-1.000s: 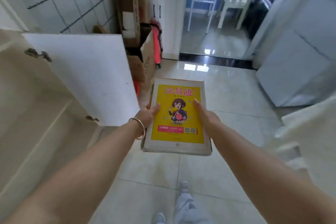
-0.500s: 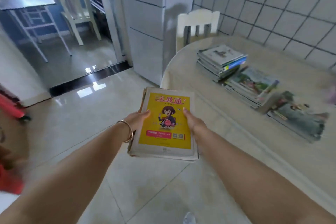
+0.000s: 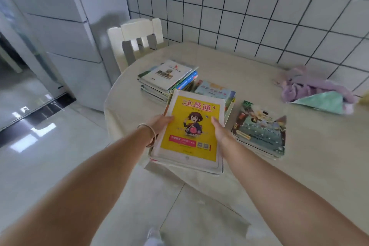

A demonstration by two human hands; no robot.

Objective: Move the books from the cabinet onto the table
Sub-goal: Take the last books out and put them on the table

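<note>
Book stack (image 3: 189, 128) held between both hands, over table (image 3: 249, 166) edge. Left hand (image 3: 160, 124) grips its left side, right hand (image 3: 220, 131) its right; thumbs on the cover.

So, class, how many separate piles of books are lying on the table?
3: a far pile near the chair, a middle pile partly hidden behind the held stack, and a near-right pile. Hidden ones are possible.
</note>
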